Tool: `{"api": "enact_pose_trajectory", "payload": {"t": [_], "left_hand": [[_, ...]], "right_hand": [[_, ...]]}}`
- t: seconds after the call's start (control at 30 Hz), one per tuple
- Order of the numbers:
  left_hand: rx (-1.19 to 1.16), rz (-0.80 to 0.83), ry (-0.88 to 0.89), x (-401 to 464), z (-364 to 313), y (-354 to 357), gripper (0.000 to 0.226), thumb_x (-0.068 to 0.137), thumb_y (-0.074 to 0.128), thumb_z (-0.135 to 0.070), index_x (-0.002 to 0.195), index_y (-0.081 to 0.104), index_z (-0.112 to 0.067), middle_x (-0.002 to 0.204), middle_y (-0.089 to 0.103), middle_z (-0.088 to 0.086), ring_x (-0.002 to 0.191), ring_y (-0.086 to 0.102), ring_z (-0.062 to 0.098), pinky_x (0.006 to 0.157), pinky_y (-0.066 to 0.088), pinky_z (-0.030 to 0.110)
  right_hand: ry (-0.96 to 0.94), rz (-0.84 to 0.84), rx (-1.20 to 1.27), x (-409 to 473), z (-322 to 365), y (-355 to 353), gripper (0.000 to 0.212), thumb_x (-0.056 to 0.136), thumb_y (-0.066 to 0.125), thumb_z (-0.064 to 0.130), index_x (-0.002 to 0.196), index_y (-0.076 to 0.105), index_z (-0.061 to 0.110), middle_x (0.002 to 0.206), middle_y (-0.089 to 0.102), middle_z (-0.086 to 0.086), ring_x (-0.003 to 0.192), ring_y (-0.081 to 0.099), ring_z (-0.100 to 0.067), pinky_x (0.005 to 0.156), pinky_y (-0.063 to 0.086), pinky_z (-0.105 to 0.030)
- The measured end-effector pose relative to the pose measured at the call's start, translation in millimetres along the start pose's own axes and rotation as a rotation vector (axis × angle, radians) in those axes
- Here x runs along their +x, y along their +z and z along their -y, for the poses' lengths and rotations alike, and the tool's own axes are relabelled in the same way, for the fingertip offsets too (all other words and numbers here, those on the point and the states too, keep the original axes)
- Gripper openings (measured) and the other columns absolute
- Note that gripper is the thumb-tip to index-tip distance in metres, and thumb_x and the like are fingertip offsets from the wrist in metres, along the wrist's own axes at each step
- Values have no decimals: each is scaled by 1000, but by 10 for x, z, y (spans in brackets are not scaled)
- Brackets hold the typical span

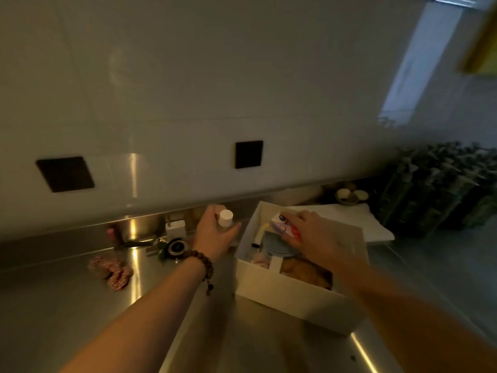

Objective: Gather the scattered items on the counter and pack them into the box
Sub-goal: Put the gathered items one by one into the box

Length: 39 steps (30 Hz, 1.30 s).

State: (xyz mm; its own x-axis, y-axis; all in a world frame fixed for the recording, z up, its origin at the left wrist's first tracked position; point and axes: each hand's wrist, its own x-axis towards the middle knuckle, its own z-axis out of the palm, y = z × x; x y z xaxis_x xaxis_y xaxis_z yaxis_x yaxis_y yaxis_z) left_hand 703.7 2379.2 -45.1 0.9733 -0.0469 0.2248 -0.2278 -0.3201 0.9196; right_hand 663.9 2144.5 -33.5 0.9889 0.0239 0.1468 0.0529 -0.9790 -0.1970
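Both hands busy at a white box (282,286) on a steel tabletop (67,305).

Left hand (215,235) grips a white-capped bottle (225,218) just left of the box; right hand (314,232) pinches a small carton (282,224) over its contents. A red-white scrunchie (111,270) and a round black compact (176,247) lie left; a folded white cloth (357,216) and dark pump bottles (441,184) lie behind, under a tiled wall (215,76).

Two bare hands show, a left hand (215,232) and a right hand (314,232). One open white cardboard box (282,286) sits on the one steel counter (80,305). One small white-capped bottle (225,218), one red-and-white twisted cord bundle (111,270), one round black tin (176,247), one small white cube (176,228), two black square wall plates (248,154), one folded white cloth (357,219), one brown bead bracelet (203,261).
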Motion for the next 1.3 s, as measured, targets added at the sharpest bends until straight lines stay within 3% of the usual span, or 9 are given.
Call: {"api": "enact_pose_trajectory", "payload": {"t": [0.17,0.47,0.63,0.8,0.9,1.07,1.13,1.23,1.3], "left_hand": [[17,94,89,0,-150,473,34,74,76,-18,93,48,-22,85,53,-10,76,50,-2,60,34,15],[30,208,108,27,-223,823,33,75,74,-18,88,44,-21,82,51,-7,74,49,2,59,35,16],[-3,254,92,-4,-205,804,30,75,72,-13,87,45,-17,81,54,-1,73,52,10,66,45,29],[-49,315,83,-15,-195,850,29,78,69,-5,88,48,-22,85,59,0,77,57,14,68,48,31],[-80,409,108,-48,-211,920,34,79,65,7,98,49,-17,91,59,-2,80,60,-2,67,50,16],[-12,366,105,-62,-188,928,33,76,71,-8,91,53,-31,85,60,-17,77,59,-3,60,44,6],[47,372,88,-38,-183,919,29,76,71,-15,94,52,-27,84,57,-18,75,55,-5,58,42,4],[141,375,152,53,-171,851,27,73,73,-26,93,54,-25,83,57,-14,77,57,3,60,42,9],[241,368,183,121,-117,760,35,68,74,-38,97,60,-24,95,61,-7,90,58,13,74,49,25]], "right_hand": [[-9,103,9,-329,-295,165,55,91,47,56,140,38,34,131,46,-4,118,39,-21,98,32,-31],[6,135,54,-313,-412,300,58,88,54,51,139,42,27,134,47,-6,125,36,-23,105,29,-35],[31,61,338,-191,-243,190,50,92,49,47,137,44,25,131,46,-7,124,38,-22,104,32,-35],[-17,10,638,-45,151,-35,54,90,51,48,138,38,27,136,44,1,115,44,-10,94,36,-25],[-34,44,627,6,270,-73,54,89,57,43,137,38,26,133,44,1,116,44,-12,96,38,-27],[15,-55,628,65,320,-53,31,91,55,35,120,49,23,98,55,6,91,52,-8,78,38,-23],[18,-85,619,96,316,-40,20,93,52,27,112,51,20,89,56,3,85,54,-13,71,38,-25],[1,-116,630,150,304,-13,14,93,50,18,107,53,15,88,59,-3,83,56,-16,70,43,-29],[-5,-124,622,197,292,33,13,93,50,16,105,54,12,90,62,-8,85,57,-19,75,46,-33]]}}
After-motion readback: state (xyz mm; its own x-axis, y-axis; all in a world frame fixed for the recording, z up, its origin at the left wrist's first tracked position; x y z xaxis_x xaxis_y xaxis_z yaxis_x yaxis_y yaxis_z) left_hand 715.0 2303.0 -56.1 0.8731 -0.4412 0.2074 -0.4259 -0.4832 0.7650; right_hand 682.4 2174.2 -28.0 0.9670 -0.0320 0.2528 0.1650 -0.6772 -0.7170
